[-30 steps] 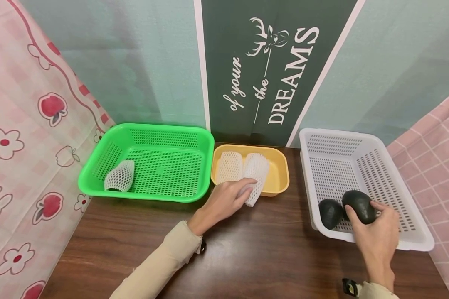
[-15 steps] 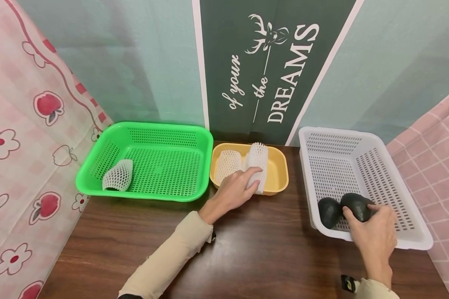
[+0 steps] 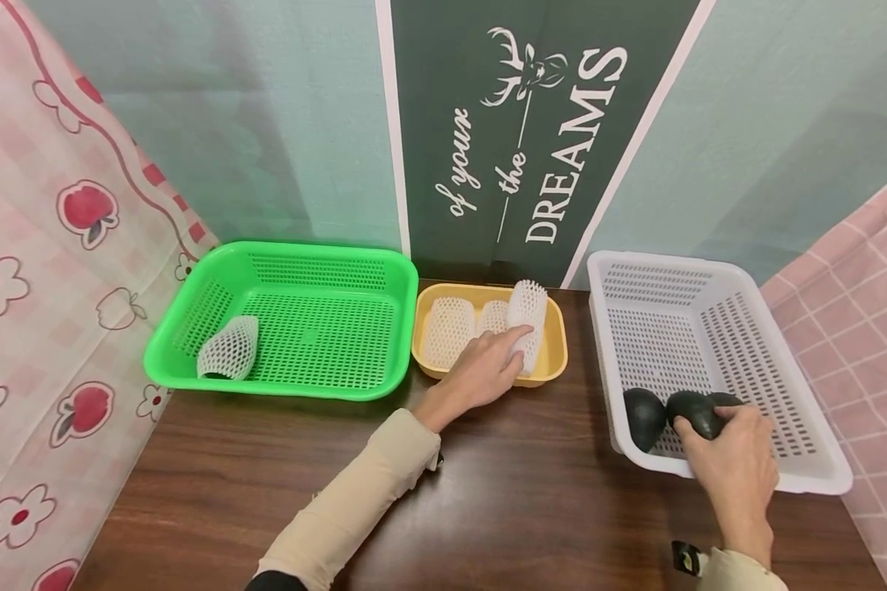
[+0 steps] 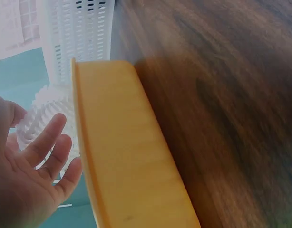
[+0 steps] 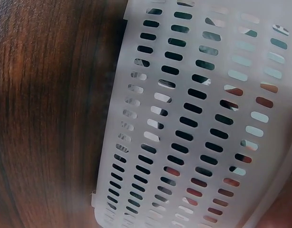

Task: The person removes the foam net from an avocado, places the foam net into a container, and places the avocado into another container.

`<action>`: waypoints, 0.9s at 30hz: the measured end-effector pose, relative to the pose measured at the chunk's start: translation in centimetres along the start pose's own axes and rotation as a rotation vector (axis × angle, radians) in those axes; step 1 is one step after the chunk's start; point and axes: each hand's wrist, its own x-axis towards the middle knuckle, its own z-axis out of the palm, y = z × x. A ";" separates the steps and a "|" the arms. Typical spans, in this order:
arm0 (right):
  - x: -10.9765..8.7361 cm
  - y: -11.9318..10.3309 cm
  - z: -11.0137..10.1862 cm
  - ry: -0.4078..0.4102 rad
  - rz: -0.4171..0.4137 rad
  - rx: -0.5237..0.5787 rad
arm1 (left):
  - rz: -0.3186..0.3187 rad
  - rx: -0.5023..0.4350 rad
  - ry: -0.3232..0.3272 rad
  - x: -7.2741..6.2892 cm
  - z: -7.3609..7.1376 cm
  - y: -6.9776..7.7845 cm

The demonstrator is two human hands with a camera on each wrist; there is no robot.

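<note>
My left hand (image 3: 488, 369) pinches a white foam-net tube (image 3: 526, 304), long axis toward yellow plastic tray (image 3: 552, 349)'s far edge; right hand (image 3: 735, 468), well apart, grips dark oval fruit (image 3: 691, 408).

Pink and green on three sides

I see a dark brown tabletop (image 3: 532, 525) with streaky wood grain at the near side; both wrist views pick it up too. Far off, I have a pale blue-green backdrop (image 3: 303, 123) with a dark green panel (image 3: 443, 66) in its middle, edged by white stripes (image 3: 395, 139). A stag's head (image 3: 538, 72) and white lettering (image 3: 572, 152), "of your", "the", "DREAMS", run sideways there. On my left hangs a pink curtain (image 3: 22, 353) with red apples (image 3: 87, 209) and flowers (image 3: 16, 515); on my right, a pink cloth (image 3: 857, 312) with pale grid lines.
</note>
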 end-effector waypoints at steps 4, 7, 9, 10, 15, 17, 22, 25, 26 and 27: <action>-0.1 -0.1 0.0 0.003 -0.016 -0.011 | -0.020 0.021 -0.046 0.2 0.5 0.2; -0.1 -0.1 0.1 0.007 -0.030 -0.021 | -0.037 0.021 -0.082 0.4 0.8 0.3; -0.1 -0.1 0.1 0.006 -0.035 -0.026 | -0.050 0.023 -0.107 0.5 0.9 0.3; -0.1 -0.1 0.2 0.003 -0.036 -0.029 | -0.055 0.024 -0.118 0.6 1.1 0.4; -0.1 -0.1 0.2 0.002 -0.035 -0.027 | -0.068 0.054 -0.142 0.9 1.5 0.5; -0.1 -0.1 0.3 0.005 -0.034 -0.027 | -0.071 0.080 -0.149 1.0 1.7 0.5; -0.2 -0.1 0.3 0.002 -0.032 -0.028 | -0.112 0.177 -0.200 1.0 1.9 0.6; -0.2 -0.1 0.3 0.000 -0.034 -0.028 | -0.140 0.255 -0.209 0.9 1.9 0.3; -0.2 -0.1 0.3 -0.001 -0.035 -0.031 | -0.149 0.285 -0.203 0.8 1.9 0.2; -0.2 -0.1 0.3 -0.002 -0.037 -0.034 | -0.158 0.316 -0.191 0.8 1.9 0.0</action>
